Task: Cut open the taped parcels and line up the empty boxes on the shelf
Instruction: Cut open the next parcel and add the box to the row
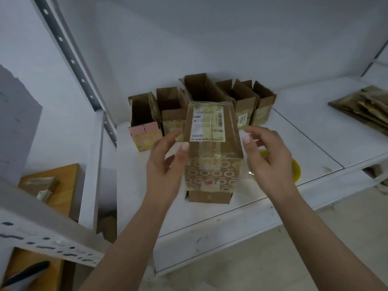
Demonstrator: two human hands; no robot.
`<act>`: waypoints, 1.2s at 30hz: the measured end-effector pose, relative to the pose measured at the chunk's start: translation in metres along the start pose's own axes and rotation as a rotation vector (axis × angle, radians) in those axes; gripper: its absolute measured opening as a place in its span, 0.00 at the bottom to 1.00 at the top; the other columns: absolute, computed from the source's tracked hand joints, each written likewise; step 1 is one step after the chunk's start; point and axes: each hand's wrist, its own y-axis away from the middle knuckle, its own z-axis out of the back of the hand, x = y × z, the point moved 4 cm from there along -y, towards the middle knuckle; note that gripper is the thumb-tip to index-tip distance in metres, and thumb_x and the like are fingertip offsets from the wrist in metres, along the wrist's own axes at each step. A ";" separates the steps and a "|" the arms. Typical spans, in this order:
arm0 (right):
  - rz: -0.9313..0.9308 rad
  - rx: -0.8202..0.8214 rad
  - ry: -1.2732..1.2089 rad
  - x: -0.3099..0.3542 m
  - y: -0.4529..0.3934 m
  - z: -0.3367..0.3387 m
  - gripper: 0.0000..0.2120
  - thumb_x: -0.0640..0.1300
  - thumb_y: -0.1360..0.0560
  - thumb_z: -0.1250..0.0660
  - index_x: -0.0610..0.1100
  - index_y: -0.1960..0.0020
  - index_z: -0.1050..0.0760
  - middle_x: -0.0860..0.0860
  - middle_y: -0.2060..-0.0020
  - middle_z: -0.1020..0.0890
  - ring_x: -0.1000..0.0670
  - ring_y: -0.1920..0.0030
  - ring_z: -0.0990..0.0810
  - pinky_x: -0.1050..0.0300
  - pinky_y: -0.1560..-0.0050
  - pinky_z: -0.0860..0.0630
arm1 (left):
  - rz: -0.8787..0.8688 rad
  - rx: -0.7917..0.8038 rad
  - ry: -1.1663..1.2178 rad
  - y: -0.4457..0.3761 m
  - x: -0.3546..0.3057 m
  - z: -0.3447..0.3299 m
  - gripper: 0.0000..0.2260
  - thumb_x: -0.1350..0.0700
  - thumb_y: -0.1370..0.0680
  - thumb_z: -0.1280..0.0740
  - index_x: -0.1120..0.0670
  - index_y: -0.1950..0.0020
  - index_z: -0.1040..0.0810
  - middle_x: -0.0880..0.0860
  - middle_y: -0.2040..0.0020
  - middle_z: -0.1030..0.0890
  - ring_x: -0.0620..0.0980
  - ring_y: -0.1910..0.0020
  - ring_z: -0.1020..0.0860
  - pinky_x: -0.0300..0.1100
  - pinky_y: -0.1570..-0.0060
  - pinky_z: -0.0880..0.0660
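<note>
A tall taped parcel (212,164) of brown cardboard stands upright on the white shelf (304,143), with a white shipping label on its top and printed tape round its front. My left hand (165,164) is at its left side with relaxed fingers, the thumb tip at the box's edge. My right hand (270,160) hovers just right of the parcel, fingers spread and a small gap between them and the box. Behind the parcel a row of several opened boxes (172,101) stands against the wall with flaps up.
A yellow tape roll (296,170) lies on the shelf, partly behind my right hand. Flattened packaging (365,110) is piled at the far right. A metal shelf upright (69,57) rises at left, and beyond it a wooden surface (65,185) carries a small packet.
</note>
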 end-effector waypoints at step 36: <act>-0.016 0.209 -0.164 -0.024 0.026 -0.015 0.23 0.59 0.25 0.32 0.57 0.32 0.30 0.54 0.39 0.19 0.55 0.38 0.22 0.57 0.37 0.24 | -0.165 0.363 0.050 -0.006 0.033 0.008 0.20 0.56 0.17 0.45 0.53 0.24 0.37 0.38 0.25 0.35 0.42 0.23 0.42 0.36 0.28 0.39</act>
